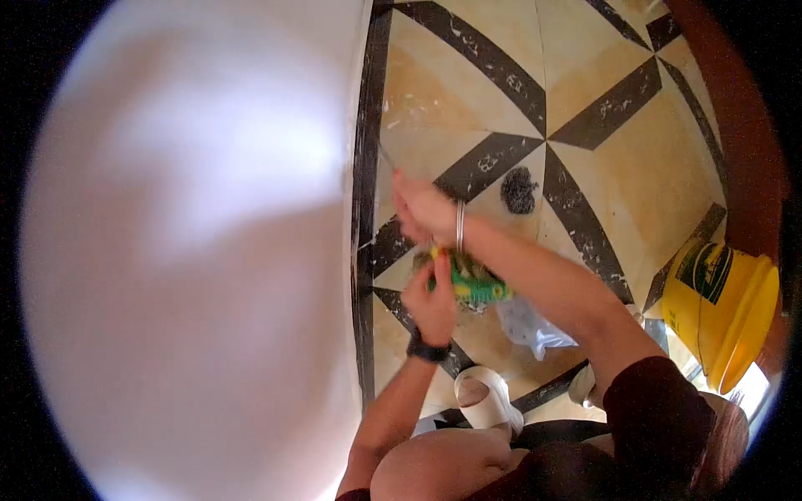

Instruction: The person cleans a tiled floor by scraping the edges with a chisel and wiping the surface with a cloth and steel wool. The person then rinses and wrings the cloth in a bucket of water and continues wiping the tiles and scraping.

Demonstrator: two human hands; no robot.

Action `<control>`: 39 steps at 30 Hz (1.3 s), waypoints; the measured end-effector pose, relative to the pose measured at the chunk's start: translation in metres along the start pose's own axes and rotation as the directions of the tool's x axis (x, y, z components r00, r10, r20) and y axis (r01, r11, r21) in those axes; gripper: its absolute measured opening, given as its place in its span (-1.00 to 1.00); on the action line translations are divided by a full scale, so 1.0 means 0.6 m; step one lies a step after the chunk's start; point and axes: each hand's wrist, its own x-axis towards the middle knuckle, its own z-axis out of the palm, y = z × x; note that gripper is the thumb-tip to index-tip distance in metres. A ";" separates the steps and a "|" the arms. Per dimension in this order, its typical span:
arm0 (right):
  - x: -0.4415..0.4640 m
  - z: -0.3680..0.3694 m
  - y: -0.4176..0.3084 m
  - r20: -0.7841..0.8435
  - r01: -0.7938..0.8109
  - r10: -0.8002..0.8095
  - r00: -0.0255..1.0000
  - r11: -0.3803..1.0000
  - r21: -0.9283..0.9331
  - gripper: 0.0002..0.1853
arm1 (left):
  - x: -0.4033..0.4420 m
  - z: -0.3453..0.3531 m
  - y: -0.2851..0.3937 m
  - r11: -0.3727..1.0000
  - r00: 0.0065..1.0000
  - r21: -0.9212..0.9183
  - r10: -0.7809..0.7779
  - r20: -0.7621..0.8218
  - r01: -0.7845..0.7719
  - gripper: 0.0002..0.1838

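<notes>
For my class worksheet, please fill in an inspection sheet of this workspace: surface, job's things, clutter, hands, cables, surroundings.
Surface: tiled floor, cream with dark bands; pale marks on the bands.
Job's things: thin tool pointing toward the wall's base, blurred; green-and-yellow packet on the floor by the hands.
Clutter: dark scouring pad; clear plastic bag near the packet.
Hands: right hand, with a bracelet, holds the tool; left hand, with a black wristwatch, is beside the packet, grip unclear.
Cables: nothing seen.
Surroundings: white wall at picture left; yellow bucket at picture right.
</notes>
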 end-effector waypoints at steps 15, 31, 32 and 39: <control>0.008 0.017 0.000 -0.029 -0.002 -0.004 1.000 0.979 -0.206 -0.47 | 0.036 -0.085 0.059 0.989 0.968 0.119 -0.111 0.226 0.085 -0.76; -0.202 -0.146 0.074 0.470 0.175 -0.437 0.767 -0.562 -0.808 -0.46 | -0.107 -0.220 -0.116 0.965 0.898 0.197 -0.235 0.373 0.170 -0.80; -0.193 -0.126 0.102 0.500 0.237 -0.440 0.746 -0.526 -0.817 -0.39 | -0.109 -0.215 -0.126 0.968 0.903 0.145 -0.245 0.354 0.206 -0.80; -0.135 -0.074 0.100 0.227 0.198 -0.165 0.960 -0.172 -0.965 -0.37 | -0.094 -0.211 -0.184 0.981 0.912 0.196 -0.072 0.404 -0.010 -0.85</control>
